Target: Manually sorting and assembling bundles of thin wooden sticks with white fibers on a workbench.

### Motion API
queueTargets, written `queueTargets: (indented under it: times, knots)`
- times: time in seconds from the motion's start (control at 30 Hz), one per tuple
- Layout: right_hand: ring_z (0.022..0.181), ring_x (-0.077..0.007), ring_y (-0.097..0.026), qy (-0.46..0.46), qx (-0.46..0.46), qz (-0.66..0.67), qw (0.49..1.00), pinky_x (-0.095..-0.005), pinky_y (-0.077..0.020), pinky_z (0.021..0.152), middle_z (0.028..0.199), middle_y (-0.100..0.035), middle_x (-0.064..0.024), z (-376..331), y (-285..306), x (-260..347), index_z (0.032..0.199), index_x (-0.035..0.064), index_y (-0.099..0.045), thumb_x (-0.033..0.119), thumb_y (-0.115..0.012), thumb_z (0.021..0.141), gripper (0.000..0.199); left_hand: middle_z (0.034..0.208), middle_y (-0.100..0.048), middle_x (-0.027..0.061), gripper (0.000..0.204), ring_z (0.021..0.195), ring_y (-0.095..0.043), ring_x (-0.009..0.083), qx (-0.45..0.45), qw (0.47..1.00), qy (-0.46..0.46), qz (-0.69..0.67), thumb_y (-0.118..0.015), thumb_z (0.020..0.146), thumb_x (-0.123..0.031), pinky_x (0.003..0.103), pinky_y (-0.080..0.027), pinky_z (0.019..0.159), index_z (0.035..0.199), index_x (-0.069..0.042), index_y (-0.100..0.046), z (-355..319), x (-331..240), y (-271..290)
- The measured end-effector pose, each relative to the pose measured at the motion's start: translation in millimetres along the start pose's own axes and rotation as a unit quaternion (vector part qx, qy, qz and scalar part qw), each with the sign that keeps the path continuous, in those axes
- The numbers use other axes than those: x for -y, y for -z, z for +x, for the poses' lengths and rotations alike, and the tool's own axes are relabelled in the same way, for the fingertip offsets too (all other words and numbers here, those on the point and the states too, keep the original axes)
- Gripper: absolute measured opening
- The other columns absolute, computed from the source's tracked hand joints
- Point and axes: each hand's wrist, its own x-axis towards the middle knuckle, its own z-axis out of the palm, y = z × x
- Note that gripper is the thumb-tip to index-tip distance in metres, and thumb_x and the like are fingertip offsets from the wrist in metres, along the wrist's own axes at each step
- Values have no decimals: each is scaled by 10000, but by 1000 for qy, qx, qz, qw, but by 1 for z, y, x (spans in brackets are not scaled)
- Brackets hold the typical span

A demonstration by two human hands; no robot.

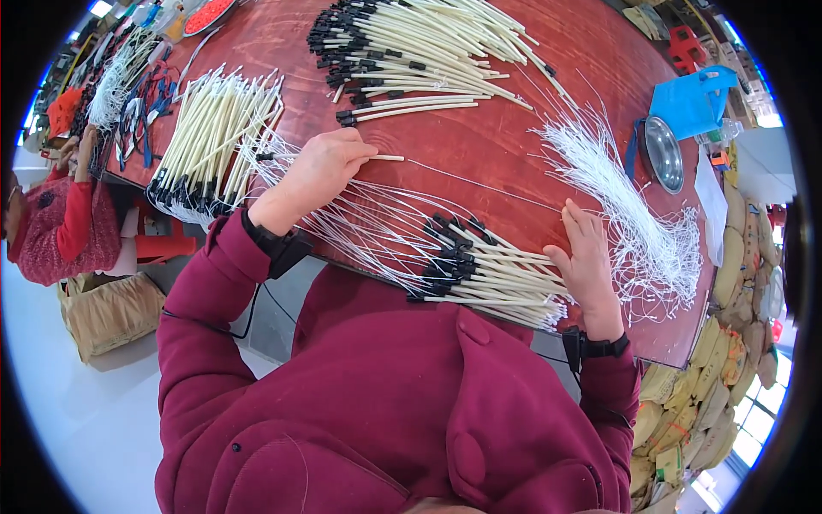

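Note:
My left hand (321,171) is closed round a thin cream stick (390,158) with a black end piece, held level over the red table. A white string (479,181) runs from the stick's right tip across to the fingers of my right hand (586,257). That hand is open, its fingers stretched out and its thumb apart; whether the string is caught between the fingers I cannot tell. Under and beside it lies a bundle of cream sticks with black ends (505,272), white cords trailing left from them. A heap of loose white strings (625,206) lies right of my right hand.
A large pile of black-ended sticks (428,51) covers the table's far side; another bundle (218,137) lies at left. A blue plastic container (692,101) and metal bowl (664,154) stand far right. At left another person (73,214) sits near a cardboard box (111,317).

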Motion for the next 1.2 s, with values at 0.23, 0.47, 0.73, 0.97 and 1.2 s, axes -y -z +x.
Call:
queueTargets:
  times: [0.23,0.47,0.73,0.97,1.2]
  knots:
    - [1271,-375,-488,-5,6,-10,1000,-452,-395,1103,1452,-521,-198,1,0,1,1360,-91,-549,416,-706,888,710,903,-674,139,191,845,-669,334,12,999,-12,32,-663,907,-27,386,-532,743,1082,4,-735,4,-3,0]
    - [1247,-381,-496,8,-2,-24,1000,-461,-405,1076,1440,-523,-201,1,-1,-1,1346,-103,-549,477,-675,907,738,949,-664,133,205,872,-663,342,29,999,-2,15,-650,894,-30,403,-531,758,1080,-11,-731,9,-10,-2]
    - [1244,-382,-497,-3,-5,-43,999,-460,-408,1073,1436,-518,-210,3,-1,8,1335,-118,-547,473,-670,912,737,973,-635,113,167,903,-655,346,43,998,-27,41,-608,884,-34,441,-533,770,1020,-46,-704,16,-7,-7]
    - [1244,-378,-499,-5,-11,-53,999,-456,-414,1065,1415,-525,-210,3,-3,9,1334,-118,-547,454,-677,909,725,972,-627,108,129,898,-657,342,72,995,-40,62,-617,891,-51,443,-537,764,1000,-56,-684,12,-9,0]
    - [1247,-378,-499,-13,-12,-53,998,-456,-416,1062,1402,-531,-210,4,-5,10,1330,-118,-547,439,-687,906,714,971,-643,116,157,904,-657,338,125,989,-83,15,-649,898,-57,412,-529,776,1042,-31,-704,10,-13,6]
